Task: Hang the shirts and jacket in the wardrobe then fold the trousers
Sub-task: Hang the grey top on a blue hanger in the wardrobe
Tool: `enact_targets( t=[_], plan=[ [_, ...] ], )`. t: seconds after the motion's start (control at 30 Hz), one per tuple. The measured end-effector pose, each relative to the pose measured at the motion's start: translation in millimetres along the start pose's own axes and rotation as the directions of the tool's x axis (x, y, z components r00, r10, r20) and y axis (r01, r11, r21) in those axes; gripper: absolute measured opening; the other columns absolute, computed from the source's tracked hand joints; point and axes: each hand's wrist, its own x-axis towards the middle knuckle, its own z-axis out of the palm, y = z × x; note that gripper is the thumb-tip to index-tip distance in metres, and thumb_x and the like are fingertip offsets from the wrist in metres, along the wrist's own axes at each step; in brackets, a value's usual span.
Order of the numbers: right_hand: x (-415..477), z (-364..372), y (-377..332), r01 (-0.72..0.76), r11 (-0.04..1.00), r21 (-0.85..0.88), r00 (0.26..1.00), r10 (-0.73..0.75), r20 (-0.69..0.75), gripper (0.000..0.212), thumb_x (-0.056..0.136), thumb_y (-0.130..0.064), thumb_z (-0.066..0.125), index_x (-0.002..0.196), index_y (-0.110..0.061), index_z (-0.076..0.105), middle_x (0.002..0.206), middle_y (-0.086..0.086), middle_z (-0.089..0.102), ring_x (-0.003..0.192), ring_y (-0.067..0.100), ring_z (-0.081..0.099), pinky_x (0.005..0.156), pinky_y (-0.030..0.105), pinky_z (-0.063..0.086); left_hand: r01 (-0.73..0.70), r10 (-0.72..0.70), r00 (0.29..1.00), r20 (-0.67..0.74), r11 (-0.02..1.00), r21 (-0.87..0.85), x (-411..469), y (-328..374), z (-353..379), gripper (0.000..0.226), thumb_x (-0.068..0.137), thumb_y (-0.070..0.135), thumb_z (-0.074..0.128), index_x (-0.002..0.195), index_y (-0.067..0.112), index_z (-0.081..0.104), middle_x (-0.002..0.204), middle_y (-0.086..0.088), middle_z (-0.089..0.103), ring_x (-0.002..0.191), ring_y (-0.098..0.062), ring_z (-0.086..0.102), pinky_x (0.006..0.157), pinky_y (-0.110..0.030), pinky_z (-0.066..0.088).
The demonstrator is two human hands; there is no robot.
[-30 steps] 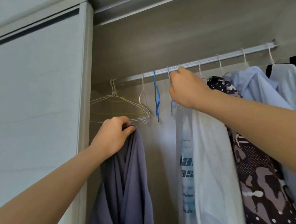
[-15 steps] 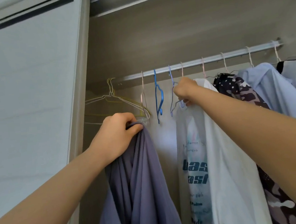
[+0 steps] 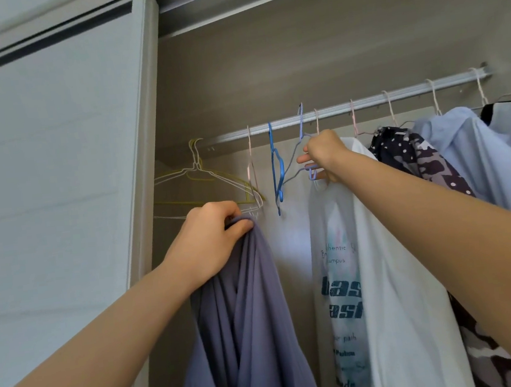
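The wardrobe (image 3: 326, 44) is open, and its sliding door (image 3: 59, 198) is pushed to the left of the frame. At the lower middle, a white shirt (image 3: 392, 273) is already hung. A spotted top (image 3: 427, 159) and a pale blue shirt (image 3: 470, 151) are packed close at the right.

The purple shirt (image 3: 255, 319) is held up at the lower left of the middle. Its top is bunched in the left hand (image 3: 209, 242), and the fingers (image 3: 238, 226) are curled tight round the cloth. It is likely held this way to keep it off the floor until a hanger is ready. It is not yet on a hanger.

The rail (image 3: 364, 104) is seen across the upper right. A lilac hanger (image 3: 301, 144) is pinched by the right hand (image 3: 327, 154) in the middle. It is tipped, with its hook up by the rail, and is probably meant for the purple shirt.

Open room is left on the rail between the white shirt and the bare wire hangers (image 3: 202, 180) at the left. Only a blue hanger (image 3: 277, 172) is hung in that gap. The white shirt's shoulder is just beside the right hand, so it could be tugged.
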Motion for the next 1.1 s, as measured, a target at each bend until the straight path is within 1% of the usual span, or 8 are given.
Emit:
enact_targets(
  t=[0.13,0.23,0.3,0.5,0.63,0.7,0.83,1.1],
  plan=[
    [-1,-7,0,0.002,1.0,-0.018,1.0,-0.001,0.016,0.036,0.101,-0.006,0.028,0.132,0.0,0.046,0.104,0.015,0.069,0.089,0.024,0.063,0.059,0.036,0.05,0.009,-0.009,1.0,0.016,1.0,0.001,-1,0,0,0.021,0.095,0.032,0.059,0.083,0.015,0.065,0.078,-0.003,0.063,0.08,-0.018,0.058,0.076,-0.04,0.048],
    [-4,-14,-6,0.091,0.989,-0.114,0.996,-0.089,0.019,0.032,0.1,-0.002,0.035,0.126,0.007,0.05,0.1,0.014,0.066,0.101,0.029,0.066,0.089,0.05,0.053,0.024,-0.023,0.999,0.035,1.0,-0.012,-2,2,0,0.021,0.096,0.03,0.059,0.082,0.015,0.064,0.077,-0.005,0.063,0.079,-0.021,0.058,0.075,-0.039,0.046],
    [0,-17,-8,0.139,0.977,-0.159,0.99,-0.142,-0.006,0.024,0.097,0.0,0.042,0.117,0.007,0.053,0.105,0.018,0.064,0.105,0.036,0.066,0.094,0.053,0.05,0.031,-0.03,0.999,0.034,0.999,-0.012,-2,3,0,0.022,0.096,0.029,0.059,0.081,0.013,0.063,0.076,-0.008,0.062,0.08,-0.024,0.058,0.075,-0.04,0.045],
    [-22,-31,11,0.168,0.967,-0.189,0.984,-0.175,-0.023,0.018,0.097,-0.001,0.04,0.093,-0.002,0.057,0.084,0.011,0.064,0.074,0.02,0.066,0.057,0.03,0.047,0.036,-0.036,0.999,0.0,0.997,0.073,-9,4,0,0.021,0.097,0.034,0.055,0.089,0.018,0.065,0.083,-0.003,0.067,0.086,-0.024,0.061,0.079,-0.042,0.049],
    [-68,-47,20,0.272,0.933,-0.234,0.962,-0.266,0.059,0.017,0.094,0.006,0.041,0.09,0.011,0.057,0.102,0.03,0.066,0.1,0.037,0.064,0.066,0.02,0.051,0.136,-0.137,0.99,0.017,0.989,0.062,-13,3,2,0.021,0.098,0.031,0.056,0.089,0.015,0.066,0.085,-0.006,0.067,0.088,-0.024,0.06,0.079,-0.039,0.047],
    [-95,-56,22,0.304,0.928,-0.217,0.951,-0.284,0.12,0.023,0.095,0.006,0.04,0.078,0.006,0.056,0.108,0.032,0.063,0.093,0.034,0.061,0.052,0.009,0.043,0.231,-0.232,0.973,0.006,0.971,0.067,-17,0,4,0.021,0.098,0.032,0.056,0.089,0.016,0.067,0.086,-0.006,0.067,0.088,-0.026,0.06,0.079,-0.039,0.048],
    [-140,-74,32,0.259,0.961,-0.102,0.966,-0.254,0.051,0.021,0.095,-0.004,0.04,0.079,-0.011,0.052,0.094,0.014,0.07,0.073,0.014,0.06,0.046,0.008,0.038,0.385,-0.382,0.923,-0.053,0.921,0.065,-29,2,8,0.022,0.094,0.033,0.062,0.087,0.015,0.071,0.085,-0.004,0.067,0.091,-0.027,0.059,0.077,-0.033,0.042],
    [-229,-127,51,0.059,0.989,0.139,0.982,-0.083,0.17,0.027,0.1,-0.017,0.039,0.078,-0.015,0.054,0.077,0.004,0.073,0.09,0.028,0.069,0.065,0.033,0.053,0.582,-0.582,0.813,-0.011,0.813,-0.031,-51,38,13,0.023,0.084,0.035,0.074,0.087,0.013,0.077,0.086,-0.01,0.069,0.094,-0.03,0.063,0.079,-0.033,0.046]
  ],
)
